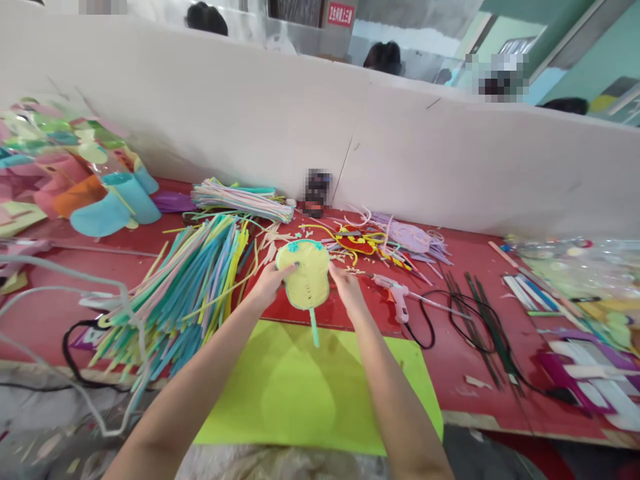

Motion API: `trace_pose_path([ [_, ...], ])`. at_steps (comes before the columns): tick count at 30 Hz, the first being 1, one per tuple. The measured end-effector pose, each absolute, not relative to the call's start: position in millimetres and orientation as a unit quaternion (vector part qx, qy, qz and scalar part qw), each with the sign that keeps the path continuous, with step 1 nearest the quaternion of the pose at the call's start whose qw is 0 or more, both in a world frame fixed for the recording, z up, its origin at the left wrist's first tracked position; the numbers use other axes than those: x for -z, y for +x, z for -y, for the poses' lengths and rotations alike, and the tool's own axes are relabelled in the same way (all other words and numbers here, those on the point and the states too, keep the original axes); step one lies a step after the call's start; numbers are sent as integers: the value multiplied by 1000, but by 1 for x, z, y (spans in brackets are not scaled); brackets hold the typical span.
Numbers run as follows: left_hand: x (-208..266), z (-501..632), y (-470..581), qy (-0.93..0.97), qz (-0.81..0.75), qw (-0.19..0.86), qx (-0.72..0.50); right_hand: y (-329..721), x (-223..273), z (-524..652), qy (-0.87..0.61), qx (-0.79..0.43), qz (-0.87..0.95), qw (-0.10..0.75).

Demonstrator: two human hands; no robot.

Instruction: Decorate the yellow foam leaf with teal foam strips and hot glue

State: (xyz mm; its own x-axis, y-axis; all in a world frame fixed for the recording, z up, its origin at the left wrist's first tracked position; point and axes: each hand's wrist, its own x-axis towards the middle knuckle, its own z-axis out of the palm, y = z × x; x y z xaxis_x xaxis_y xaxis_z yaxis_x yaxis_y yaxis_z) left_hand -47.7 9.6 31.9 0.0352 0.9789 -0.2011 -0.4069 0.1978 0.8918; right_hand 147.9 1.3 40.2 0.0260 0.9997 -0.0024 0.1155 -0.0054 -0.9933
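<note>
Yellow paddle-shaped craft piece (306, 283) stands raised in the middle of the scene, above the far edge of a lime-green sheet (300, 407) on the red worktop (453, 393). It has a teal outline, two teal decorations at its far end, and a thin teal stick (314, 328) pointing towards the near side. The left hand (269, 285) grasps its left edge, with the thumb laid over the front face. The right hand (346, 285) touches the right edge with its fingertips; part of it is hidden, so I cannot tell how firmly it grips.

Left of the hands lies a large loose bundle of fuzzy stems (195, 287) in blue, green, yellow and pink, with a paler bundle (245, 200) farther off. At the far left, a blue boot-shaped piece (113, 210) sits among other coloured pieces. Right of the hands are a pink glue gun (399, 298) and a looped black cable (425, 330), then dark green stems (483, 320). Beyond the glue gun, a lilac piece (409, 237) lies among thin strips. A white partition (225, 127) rises behind the worktop's far edge.
</note>
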Motion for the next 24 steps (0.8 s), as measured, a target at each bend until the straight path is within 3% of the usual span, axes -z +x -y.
trace_pose_path([
  [5,-26,-5,-48,383,-444,662,-466,158,-41,-14,-520,-481,462,533],
  [24,-14,0,-36,447,-471,619,-442,154,-26,-4,-510,-466,479,541],
])
